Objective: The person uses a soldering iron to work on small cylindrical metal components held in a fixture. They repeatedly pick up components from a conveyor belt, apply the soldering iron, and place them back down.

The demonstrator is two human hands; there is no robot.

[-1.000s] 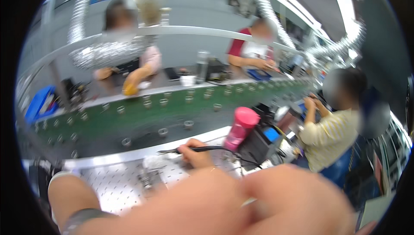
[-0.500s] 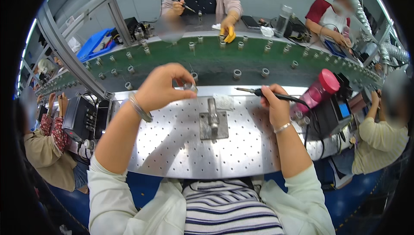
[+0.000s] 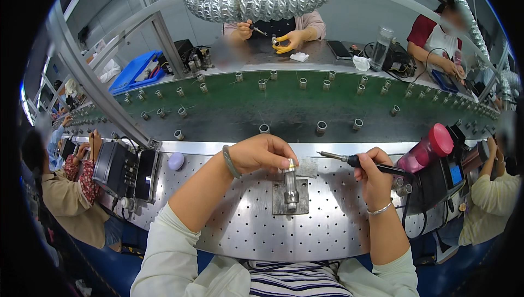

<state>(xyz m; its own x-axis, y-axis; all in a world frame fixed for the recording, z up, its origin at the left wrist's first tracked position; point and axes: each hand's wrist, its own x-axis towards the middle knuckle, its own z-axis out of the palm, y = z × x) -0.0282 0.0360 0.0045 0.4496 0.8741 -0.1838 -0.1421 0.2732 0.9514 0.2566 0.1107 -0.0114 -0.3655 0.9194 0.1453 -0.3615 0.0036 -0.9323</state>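
My left hand point(image 3: 261, 154) pinches a small metal cylinder point(image 3: 291, 165) between thumb and fingers. That cylinder is at the top end of the metal post fixture point(image 3: 291, 189), which stands on a square base plate point(image 3: 279, 205); whether it is seated there I cannot tell. In my right hand point(image 3: 376, 183) is a soldering iron point(image 3: 343, 158), gripped like a pen. Its bare tip points left toward the cylinder and stays apart from it. Behind the fixture lies a pale, crumbly-looking patch point(image 3: 308, 167) on the perforated metal worktop point(image 3: 240, 237).
Several small metal cylinders point(image 3: 321, 127) stand on the green conveyor belt point(image 3: 240, 103) beyond the worktop. A pink-lidded bottle point(image 3: 431, 147) and a black soldering station point(image 3: 445, 180) flank my right hand. A purple round object point(image 3: 176, 161) sits at left. Across the belt, a co-worker's yellow-covered fingers point(image 3: 284, 45) hold a part.
My left hand has brought the cylinder from near the belt's edge to the fixture's top. The head view has shifted, and a purple round object now shows at left.
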